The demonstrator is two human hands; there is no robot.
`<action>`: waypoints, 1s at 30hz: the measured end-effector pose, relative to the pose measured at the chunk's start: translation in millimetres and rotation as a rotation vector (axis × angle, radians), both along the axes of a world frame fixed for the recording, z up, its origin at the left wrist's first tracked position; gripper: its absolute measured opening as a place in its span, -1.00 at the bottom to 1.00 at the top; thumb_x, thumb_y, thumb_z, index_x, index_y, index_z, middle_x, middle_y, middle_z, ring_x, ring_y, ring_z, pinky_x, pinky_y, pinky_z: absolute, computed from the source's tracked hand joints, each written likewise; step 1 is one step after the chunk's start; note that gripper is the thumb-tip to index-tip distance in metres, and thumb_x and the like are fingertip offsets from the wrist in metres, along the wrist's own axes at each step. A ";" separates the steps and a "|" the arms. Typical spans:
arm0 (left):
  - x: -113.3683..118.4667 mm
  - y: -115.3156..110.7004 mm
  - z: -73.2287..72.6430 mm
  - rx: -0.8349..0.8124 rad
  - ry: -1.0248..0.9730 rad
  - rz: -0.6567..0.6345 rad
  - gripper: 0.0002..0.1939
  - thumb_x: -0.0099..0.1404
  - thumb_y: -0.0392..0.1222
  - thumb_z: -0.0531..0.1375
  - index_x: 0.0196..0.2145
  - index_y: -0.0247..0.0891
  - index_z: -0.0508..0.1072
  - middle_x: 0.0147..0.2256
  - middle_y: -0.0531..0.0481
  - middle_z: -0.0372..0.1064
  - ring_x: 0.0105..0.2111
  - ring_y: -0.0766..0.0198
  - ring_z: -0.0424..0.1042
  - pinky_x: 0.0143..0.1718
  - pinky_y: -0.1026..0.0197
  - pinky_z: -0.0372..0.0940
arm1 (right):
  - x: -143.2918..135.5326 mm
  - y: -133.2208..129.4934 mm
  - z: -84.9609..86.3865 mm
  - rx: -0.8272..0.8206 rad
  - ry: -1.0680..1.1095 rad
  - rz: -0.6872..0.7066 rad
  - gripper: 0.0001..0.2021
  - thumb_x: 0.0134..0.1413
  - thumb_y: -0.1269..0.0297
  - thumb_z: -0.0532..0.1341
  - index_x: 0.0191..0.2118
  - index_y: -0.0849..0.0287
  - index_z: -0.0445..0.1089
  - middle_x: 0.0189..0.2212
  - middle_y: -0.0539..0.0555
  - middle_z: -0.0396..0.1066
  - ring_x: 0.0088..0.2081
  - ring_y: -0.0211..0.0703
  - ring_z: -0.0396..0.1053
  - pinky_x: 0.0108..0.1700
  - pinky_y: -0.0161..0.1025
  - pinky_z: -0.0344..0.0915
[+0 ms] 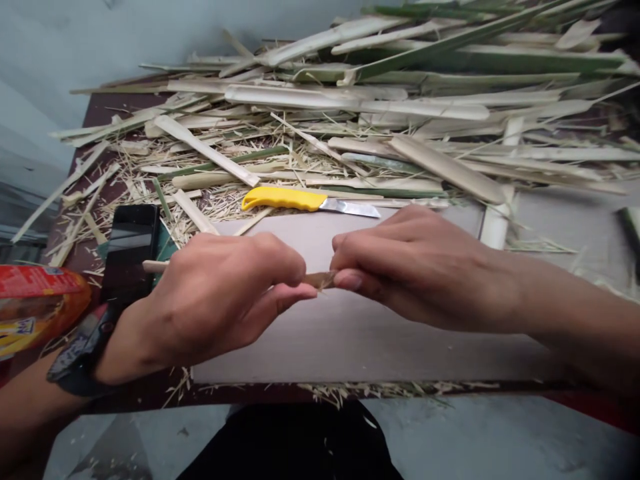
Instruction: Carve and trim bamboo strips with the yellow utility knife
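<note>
In the head view, the left hand (235, 293) and right hand (415, 273) are both closed, pinching a thin brown strip (319, 280) between them above the pale board (360, 350) at the worktop's (150, 396) near edge. Just beyond lies a yellow-handled knife (300, 200), with wood strips (350, 100) heaped toward the far edge and a phone (130, 247) near the left edge.

The thin brown strip (319, 280) looks short where it shows, with tiny pale stringy bits near its right end. It goes from side to side, almost level. It is on the near side of the yellow knife (285, 198), not touching it. A pale stick end (156, 267) pokes out farther left than the knife. I cannot tell if both are one stick.
</note>
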State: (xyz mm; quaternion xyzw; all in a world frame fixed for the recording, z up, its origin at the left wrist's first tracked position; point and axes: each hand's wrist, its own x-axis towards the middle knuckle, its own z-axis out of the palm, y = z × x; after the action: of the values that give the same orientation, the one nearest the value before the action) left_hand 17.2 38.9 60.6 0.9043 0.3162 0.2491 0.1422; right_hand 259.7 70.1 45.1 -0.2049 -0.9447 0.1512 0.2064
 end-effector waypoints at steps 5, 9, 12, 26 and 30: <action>-2.3 -0.3 -5.5 0.022 -0.036 -0.094 -0.78 0.38 -0.38 0.25 -0.39 -0.23 0.31 -0.51 0.18 0.31 -0.55 0.48 0.26 -0.53 0.34 0.13 | 6.2 0.1 -1.0 -0.085 -0.069 0.029 -0.67 0.48 0.15 0.00 -0.36 0.16 0.23 -0.58 -0.14 0.19 -0.58 -0.37 0.02 -0.51 -0.28 -0.12; -2.6 -1.0 -6.6 0.271 0.047 -0.157 -0.84 0.33 -0.40 0.24 -0.36 -0.24 0.34 -0.54 0.13 0.27 -0.57 0.37 0.22 -0.57 0.24 0.08 | 7.3 -3.5 1.9 -0.271 -0.223 0.019 -0.68 0.46 0.17 0.00 -0.38 0.15 0.19 -0.58 -0.13 0.19 -0.56 -0.38 0.07 -0.50 -0.30 -0.10; -2.1 0.4 -1.2 0.369 0.091 -0.232 -0.85 0.32 -0.41 0.21 -0.37 -0.24 0.35 -0.55 0.06 0.36 -0.57 0.31 0.30 -0.56 0.21 0.16 | 5.0 -7.7 2.3 -0.280 -0.264 0.034 -0.69 0.46 0.23 -0.04 -0.39 0.16 0.14 -0.55 -0.11 0.18 -0.57 -0.36 0.00 -0.49 -0.27 -0.12; -7.0 -11.5 -17.9 0.271 0.037 -0.160 -0.79 0.40 -0.31 0.20 -0.40 -0.13 0.32 -0.51 0.15 0.39 -0.50 0.33 0.39 -0.41 0.18 0.34 | 4.2 -16.7 0.7 -0.207 -0.102 0.319 -0.73 0.46 0.41 -0.05 -0.29 0.19 0.29 -0.48 -0.08 0.24 -0.52 -0.33 0.05 -0.46 -0.25 0.00; -0.5 -1.2 -6.3 0.303 0.176 -0.154 -0.83 0.51 -0.12 0.14 -0.26 -0.21 0.35 -0.53 0.12 0.37 -0.57 0.31 0.34 -0.57 0.19 0.16 | 9.6 -12.7 -1.0 0.271 -0.161 0.147 -0.73 0.42 0.47 -0.03 -0.30 0.21 0.33 -0.43 -0.01 0.36 -0.47 -0.25 0.17 -0.44 -0.19 0.02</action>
State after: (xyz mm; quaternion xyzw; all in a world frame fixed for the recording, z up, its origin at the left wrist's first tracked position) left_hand 16.8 37.7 54.3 0.9552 0.2161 0.2021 -0.0049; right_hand 269.3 57.4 44.1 -0.1171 -0.9824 0.0199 0.1442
